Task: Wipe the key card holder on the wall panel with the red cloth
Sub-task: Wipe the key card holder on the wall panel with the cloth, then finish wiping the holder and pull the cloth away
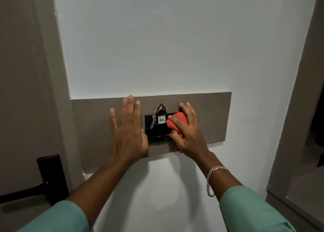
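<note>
A black key card holder [158, 133] is set in a brown wood wall panel [94, 119]. A black tag marked 406 [161, 119] with a silver key [153, 121] sits in the holder's top slot. My right hand [189, 131] grips a bunched red cloth [176, 124] and presses it on the holder's right side, hiding that edge. My left hand [128, 128] lies flat on the panel just left of the holder, fingers spread and empty.
A brown door with a black handle and lock plate [50, 177] is at the lower left. White wall surrounds the panel. A doorway frame [296, 109] runs down the right side, with a dim room beyond.
</note>
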`<state>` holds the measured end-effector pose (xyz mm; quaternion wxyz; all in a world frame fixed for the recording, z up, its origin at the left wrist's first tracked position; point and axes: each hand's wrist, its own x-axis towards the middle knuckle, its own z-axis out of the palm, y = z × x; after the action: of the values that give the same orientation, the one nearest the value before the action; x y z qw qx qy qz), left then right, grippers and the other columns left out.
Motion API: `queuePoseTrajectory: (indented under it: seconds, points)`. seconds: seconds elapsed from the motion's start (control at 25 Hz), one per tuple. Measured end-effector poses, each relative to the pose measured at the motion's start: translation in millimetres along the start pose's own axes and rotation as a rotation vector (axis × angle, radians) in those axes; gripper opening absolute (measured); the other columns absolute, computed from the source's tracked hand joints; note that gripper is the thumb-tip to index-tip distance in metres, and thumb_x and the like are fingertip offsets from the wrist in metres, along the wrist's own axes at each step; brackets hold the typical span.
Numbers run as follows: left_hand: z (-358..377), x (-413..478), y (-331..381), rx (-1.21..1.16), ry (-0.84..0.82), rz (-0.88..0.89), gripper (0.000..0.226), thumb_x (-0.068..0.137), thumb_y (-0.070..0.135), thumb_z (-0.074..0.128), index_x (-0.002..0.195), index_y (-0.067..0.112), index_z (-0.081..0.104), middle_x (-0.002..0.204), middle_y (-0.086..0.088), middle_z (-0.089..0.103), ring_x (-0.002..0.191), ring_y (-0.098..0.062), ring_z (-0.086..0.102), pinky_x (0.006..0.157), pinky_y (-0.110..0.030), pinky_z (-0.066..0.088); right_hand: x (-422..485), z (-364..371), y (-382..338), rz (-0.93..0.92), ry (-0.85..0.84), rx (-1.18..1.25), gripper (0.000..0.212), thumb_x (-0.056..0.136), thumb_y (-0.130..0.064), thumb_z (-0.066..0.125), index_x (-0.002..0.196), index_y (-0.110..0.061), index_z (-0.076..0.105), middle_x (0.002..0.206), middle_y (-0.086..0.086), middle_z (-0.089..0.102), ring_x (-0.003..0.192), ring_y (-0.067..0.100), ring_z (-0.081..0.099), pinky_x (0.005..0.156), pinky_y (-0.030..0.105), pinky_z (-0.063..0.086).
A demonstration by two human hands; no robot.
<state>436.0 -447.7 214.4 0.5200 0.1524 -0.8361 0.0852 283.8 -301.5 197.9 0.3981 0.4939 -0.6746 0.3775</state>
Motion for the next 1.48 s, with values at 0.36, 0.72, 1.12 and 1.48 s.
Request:
queuePoseTrajectory:
  seconds: [0.36, 0.72, 1.12, 1.48]
  points:
    - [0.5, -40.8, 117.1, -1.464, -0.313, -0.782, 0.019, 0.096, 0.025, 0.058, 0.114, 0.021, 0.061, 0.105, -0.002, 0.070, 0.096, -0.020, 0.069, 0.082, -0.028, 0.057, -32.3, -18.7, -18.5, 0.375, 0.223, 0.335, 0.041, 0.086, -0.033, 0.058, 0.126, -0.030, 0.064, 0.161, -0.001, 0.031, 0.143, 0.017, 0.041, 0.108, 0.035, 0.048]
    - [84.1, -45.0, 250.6, -1.839, -0.674, -1.143, 0.032, 0.096, 0.018, 0.058, 0.128, 0.016, 0.060, 0.121, -0.022, 0.069, 0.107, -0.040, 0.069, 0.096, -0.063, 0.052, -119.4, -124.2, 91.7, 0.706, -0.009, 0.479, 0.087, 0.073, -0.031, 0.063, 0.150, -0.039, 0.024, 0.154, -0.021, 0.035, 0.141, -0.001, 0.038, 0.112, 0.020, 0.037]
    - [275.6, -94.1, 514.6, -1.508, -0.937, -1.385, 0.035, 0.095, 0.015, 0.055, 0.130, 0.011, 0.056, 0.123, -0.021, 0.065, 0.108, -0.042, 0.063, 0.094, -0.059, 0.054, -249.1, -249.3, 366.1, 1.487, -0.043, 0.474, 0.063, 0.081, 0.008, 0.070, 0.135, -0.011, 0.043, 0.107, 0.022, 0.069, 0.087, 0.028, 0.071, 0.078, 0.043, 0.060]
    - [411.5, -202.0, 629.8, -1.183, -1.154, -1.459, 0.014, 0.078, 0.000, 0.073, 0.089, 0.007, 0.069, 0.101, -0.022, 0.073, 0.088, -0.035, 0.072, 0.080, -0.050, 0.062, -372.8, -252.5, 525.4, 1.611, -0.287, 0.070, 0.049, 0.085, 0.008, 0.061, 0.127, -0.012, 0.047, 0.121, 0.020, 0.064, 0.086, 0.018, 0.061, 0.069, 0.029, 0.052]
